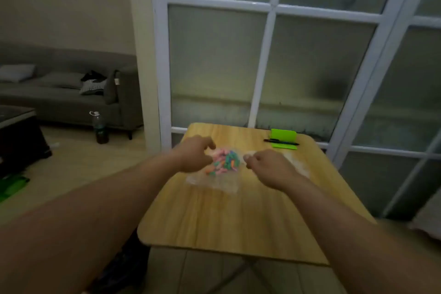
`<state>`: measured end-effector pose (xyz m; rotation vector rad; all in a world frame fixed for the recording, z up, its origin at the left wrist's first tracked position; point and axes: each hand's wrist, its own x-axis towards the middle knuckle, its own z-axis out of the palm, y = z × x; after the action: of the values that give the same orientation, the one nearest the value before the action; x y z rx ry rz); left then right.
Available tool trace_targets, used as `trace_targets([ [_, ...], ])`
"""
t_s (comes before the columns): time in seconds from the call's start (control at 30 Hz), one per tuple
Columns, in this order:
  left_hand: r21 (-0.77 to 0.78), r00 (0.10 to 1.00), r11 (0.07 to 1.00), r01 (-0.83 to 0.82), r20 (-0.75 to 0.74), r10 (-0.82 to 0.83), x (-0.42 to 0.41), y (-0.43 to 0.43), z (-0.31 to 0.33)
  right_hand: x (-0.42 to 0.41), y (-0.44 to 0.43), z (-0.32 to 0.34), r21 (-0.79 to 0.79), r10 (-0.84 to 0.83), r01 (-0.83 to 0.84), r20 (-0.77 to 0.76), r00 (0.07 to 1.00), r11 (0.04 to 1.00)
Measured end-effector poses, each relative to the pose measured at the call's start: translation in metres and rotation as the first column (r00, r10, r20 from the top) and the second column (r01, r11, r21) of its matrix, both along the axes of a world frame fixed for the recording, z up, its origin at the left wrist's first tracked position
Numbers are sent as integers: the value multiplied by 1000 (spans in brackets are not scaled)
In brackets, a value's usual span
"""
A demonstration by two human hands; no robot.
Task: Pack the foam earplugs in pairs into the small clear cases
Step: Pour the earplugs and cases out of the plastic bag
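- Head view looks down over a wooden table (pixel 238 217) that stands against a white-framed glass door (pixel 269 59).
- Foam earplugs (pixel 225 161) in pink, green, orange and blue lie in a loose heap near the middle of the table, on or inside a clear bag (pixel 214 182); blur hides which.
- Left hand (pixel 194 154) reaches in from the left, its fingers curled down at the heap's left edge. I cannot tell whether they grip anything.
- Right hand (pixel 268 167) sits just right of the heap, fingers curled in and thumb close to the forefinger near the bag's edge. Whether it pinches the plastic cannot be told.
- A pale clear patch (pixel 297 162) lies on the table just beyond the right hand, too blurred to identify.
- A green holder (pixel 284 136) stands at the far right of the table with a black pen (pixel 281 142) lying across its front.
- On the left, a grey sofa (pixel 59 100) stands by the wall, and a dark bottle (pixel 100 129) stands on the floor before it.
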<state>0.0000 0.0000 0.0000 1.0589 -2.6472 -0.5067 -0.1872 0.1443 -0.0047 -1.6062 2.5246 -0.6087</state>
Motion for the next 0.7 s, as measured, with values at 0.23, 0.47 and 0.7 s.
trace_targets([
  [0.23, -104, 997, 994, 13, 74, -6, 19, 48, -71, 41, 14, -65, 105, -240, 237, 711, 661, 966],
  [0.47, -308, 990, 951, -35, -139, -8, 8, 56, -88, 30, 5, -72, -81, -80, 291, 861, 501, 953],
  [0.7, -128, 907, 987, -95, -419, 33, -23, 52, -98, 7, 5, -82, -192, 89, 351, 953, 289, 916],
])
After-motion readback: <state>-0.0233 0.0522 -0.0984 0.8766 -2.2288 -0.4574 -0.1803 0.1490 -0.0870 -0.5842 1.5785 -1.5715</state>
